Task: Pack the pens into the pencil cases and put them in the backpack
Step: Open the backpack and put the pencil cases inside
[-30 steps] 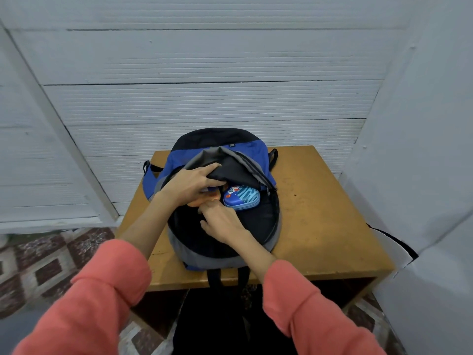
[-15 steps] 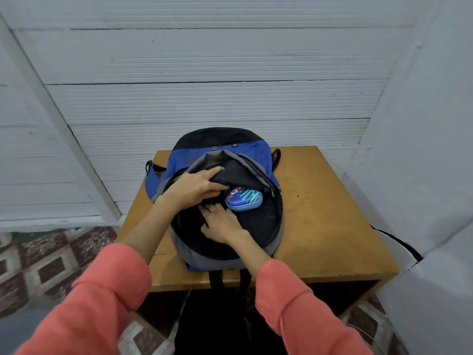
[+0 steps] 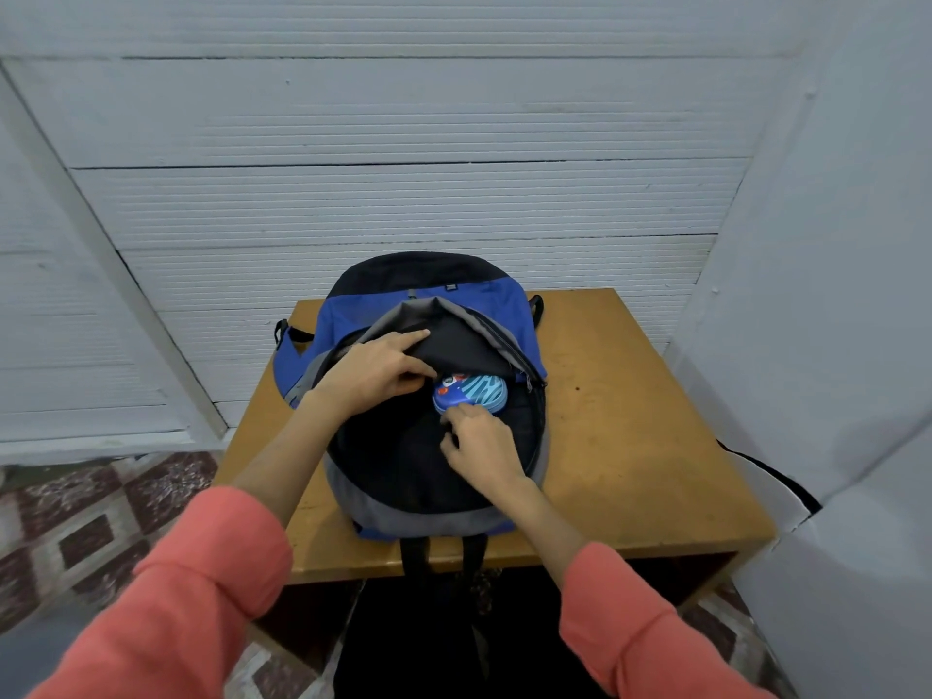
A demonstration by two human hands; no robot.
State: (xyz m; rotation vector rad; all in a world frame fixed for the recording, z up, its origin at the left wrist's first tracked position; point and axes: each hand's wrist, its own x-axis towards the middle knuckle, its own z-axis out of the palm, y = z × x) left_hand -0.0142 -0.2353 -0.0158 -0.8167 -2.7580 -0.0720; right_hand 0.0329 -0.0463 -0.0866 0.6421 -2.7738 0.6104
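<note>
Now the left hand (image 3: 370,375) curls its fingers round the flap (image 3: 464,345) of the backpack (image 3: 353,320), holding it up. Bent fingers of the right hand (image 3: 484,456) pinch the blue pencil case (image 3: 474,393), which sits inside the backpack on the table (image 3: 630,421).

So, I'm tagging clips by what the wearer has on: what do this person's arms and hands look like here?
Long coral-pink sleeves, plain with no print showing: the left sleeve and right sleeve both end above the wrists, leaving the forearms bare. The left hand and right hand are ungloved; no ring, watch or bracelet shows.
</note>
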